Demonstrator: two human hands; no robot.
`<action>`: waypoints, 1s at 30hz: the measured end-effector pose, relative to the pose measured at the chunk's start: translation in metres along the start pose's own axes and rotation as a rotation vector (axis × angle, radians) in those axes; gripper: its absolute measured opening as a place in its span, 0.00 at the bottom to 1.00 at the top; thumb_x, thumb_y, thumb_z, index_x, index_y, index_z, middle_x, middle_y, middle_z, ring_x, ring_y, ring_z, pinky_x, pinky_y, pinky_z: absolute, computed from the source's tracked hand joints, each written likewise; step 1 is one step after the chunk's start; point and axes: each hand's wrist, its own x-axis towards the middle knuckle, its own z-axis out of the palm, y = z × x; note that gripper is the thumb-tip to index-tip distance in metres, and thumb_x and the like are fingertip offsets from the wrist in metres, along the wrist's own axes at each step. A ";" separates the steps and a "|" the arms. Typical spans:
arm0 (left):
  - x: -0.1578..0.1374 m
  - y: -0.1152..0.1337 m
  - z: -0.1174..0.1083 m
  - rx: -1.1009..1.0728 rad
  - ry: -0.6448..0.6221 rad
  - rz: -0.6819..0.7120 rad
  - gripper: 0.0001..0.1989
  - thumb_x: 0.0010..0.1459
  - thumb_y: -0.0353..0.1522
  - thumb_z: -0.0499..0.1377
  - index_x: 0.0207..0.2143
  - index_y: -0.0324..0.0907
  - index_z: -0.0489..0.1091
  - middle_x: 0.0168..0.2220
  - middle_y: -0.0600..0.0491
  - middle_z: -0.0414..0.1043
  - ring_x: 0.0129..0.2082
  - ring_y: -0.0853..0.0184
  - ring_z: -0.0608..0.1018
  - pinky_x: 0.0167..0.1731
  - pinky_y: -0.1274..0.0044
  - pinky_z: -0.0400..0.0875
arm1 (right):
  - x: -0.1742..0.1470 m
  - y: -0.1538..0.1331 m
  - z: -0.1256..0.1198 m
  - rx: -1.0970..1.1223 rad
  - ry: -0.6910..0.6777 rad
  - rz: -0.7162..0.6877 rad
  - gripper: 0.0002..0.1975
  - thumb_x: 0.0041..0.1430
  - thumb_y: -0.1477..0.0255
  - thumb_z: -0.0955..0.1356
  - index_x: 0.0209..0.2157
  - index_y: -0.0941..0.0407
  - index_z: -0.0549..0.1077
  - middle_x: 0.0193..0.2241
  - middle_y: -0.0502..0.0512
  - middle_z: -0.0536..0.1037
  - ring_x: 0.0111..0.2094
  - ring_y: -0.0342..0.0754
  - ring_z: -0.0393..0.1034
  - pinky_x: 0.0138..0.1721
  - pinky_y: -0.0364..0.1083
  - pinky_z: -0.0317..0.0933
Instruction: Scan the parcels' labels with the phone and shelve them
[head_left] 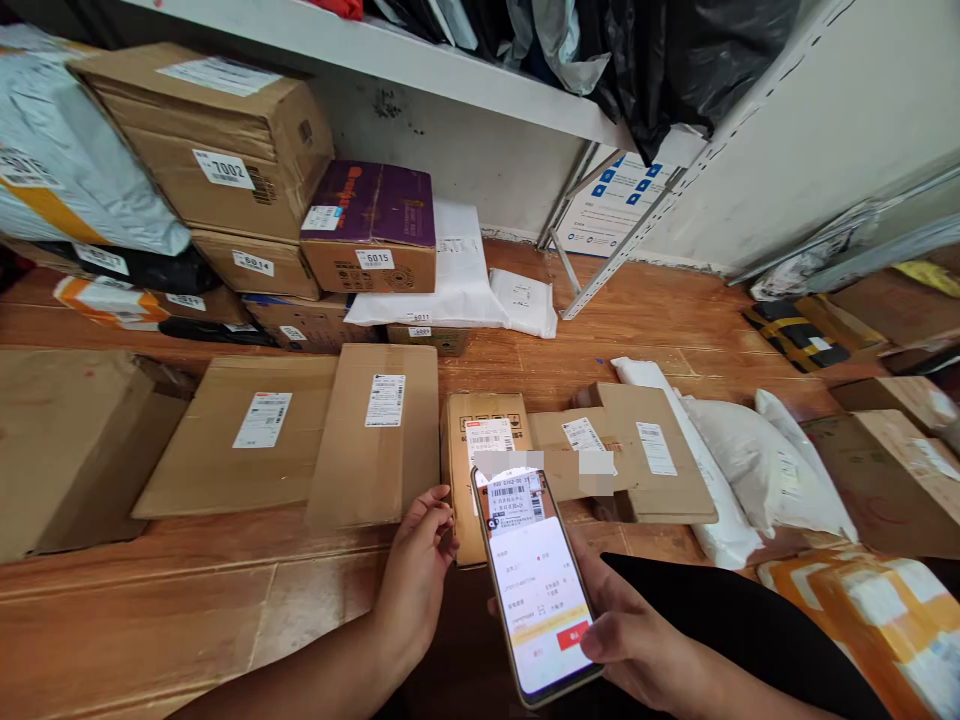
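My right hand grips a smartphone, thumb on the red button low on its lit screen. A camera image of a shipping label fills the top of the screen, above a white form panel. Behind the phone lies a small cardboard box with a white label, partly covered by the phone. My left hand is at that box's left edge, its fingers curled in towards the thumb. Nothing shows between those fingers. Whether they touch the box I cannot tell.
Labelled cartons and white mailer bags form a row across the wooden floor. Numbered parcels are stacked under a white shelf at the back left. An orange-and-white wrapped parcel sits at the lower right.
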 end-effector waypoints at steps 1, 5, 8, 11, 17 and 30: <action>-0.001 0.002 0.000 -0.001 -0.013 0.019 0.13 0.51 0.32 0.63 0.41 0.43 0.70 0.37 0.57 0.67 0.34 0.75 0.68 0.33 0.81 0.64 | 0.003 0.003 -0.001 0.003 -0.004 0.014 0.41 0.44 0.79 0.70 0.60 0.48 0.58 0.49 0.58 0.78 0.53 0.59 0.71 0.51 0.56 0.60; -0.006 0.028 -0.001 -0.090 -0.029 0.153 0.11 0.51 0.31 0.62 0.39 0.45 0.70 0.35 0.58 0.66 0.34 0.74 0.68 0.35 0.81 0.64 | 0.020 0.021 0.005 0.019 -0.013 0.082 0.36 0.44 0.75 0.70 0.57 0.52 0.63 0.48 0.61 0.78 0.47 0.62 0.75 0.48 0.57 0.62; -0.013 0.062 -0.013 -0.195 0.034 0.333 0.12 0.49 0.29 0.64 0.38 0.46 0.71 0.38 0.57 0.65 0.37 0.73 0.68 0.37 0.81 0.65 | 0.044 0.042 0.022 0.048 0.058 0.100 0.30 0.48 0.71 0.70 0.55 0.53 0.65 0.47 0.60 0.79 0.46 0.60 0.75 0.50 0.58 0.60; -0.020 0.093 -0.034 -0.269 0.084 0.606 0.10 0.51 0.28 0.64 0.36 0.47 0.71 0.41 0.58 0.65 0.40 0.73 0.68 0.42 0.81 0.65 | 0.086 0.071 0.042 0.053 0.130 0.072 0.24 0.50 0.67 0.70 0.51 0.54 0.68 0.43 0.56 0.80 0.43 0.55 0.75 0.47 0.53 0.61; -0.023 0.111 -0.075 -0.343 0.174 0.787 0.09 0.55 0.25 0.61 0.34 0.49 0.71 0.39 0.60 0.64 0.40 0.74 0.68 0.45 0.81 0.65 | 0.202 0.153 0.051 0.057 0.142 -0.173 0.23 0.47 0.66 0.73 0.46 0.51 0.67 0.35 0.48 0.80 0.33 0.48 0.73 0.38 0.47 0.61; -0.003 0.095 -0.127 -0.123 0.264 0.638 0.08 0.49 0.32 0.65 0.33 0.50 0.71 0.37 0.58 0.69 0.36 0.70 0.70 0.40 0.76 0.69 | 0.317 0.180 0.006 0.073 0.306 -0.366 0.23 0.58 0.56 0.67 0.51 0.51 0.66 0.45 0.51 0.79 0.46 0.54 0.74 0.45 0.51 0.66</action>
